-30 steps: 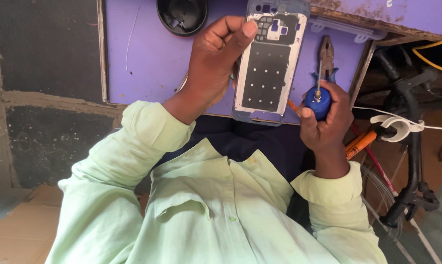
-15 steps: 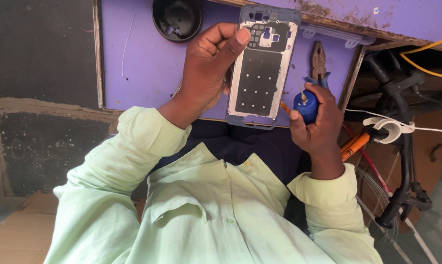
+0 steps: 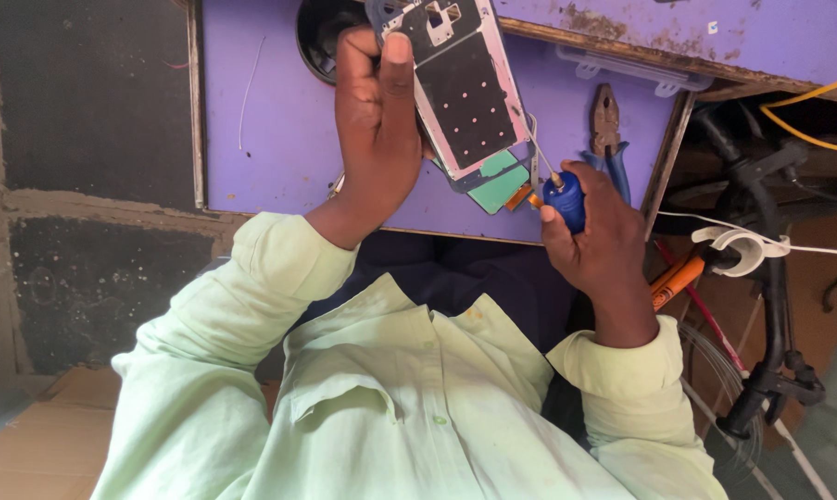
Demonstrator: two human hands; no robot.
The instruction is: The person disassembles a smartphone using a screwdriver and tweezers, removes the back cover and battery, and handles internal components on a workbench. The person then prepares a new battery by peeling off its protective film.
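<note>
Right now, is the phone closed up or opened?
Opened: the phone frame in the left hand shows bare inner metal, no back cover.

A pale green button-up shirt (image 3: 390, 407) with long cuffed sleeves, collar and chest pocket; bare hands.

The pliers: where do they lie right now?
In the head view, the pliers lie on the purple table, just beyond the right hand holding the screwdriver.
</note>
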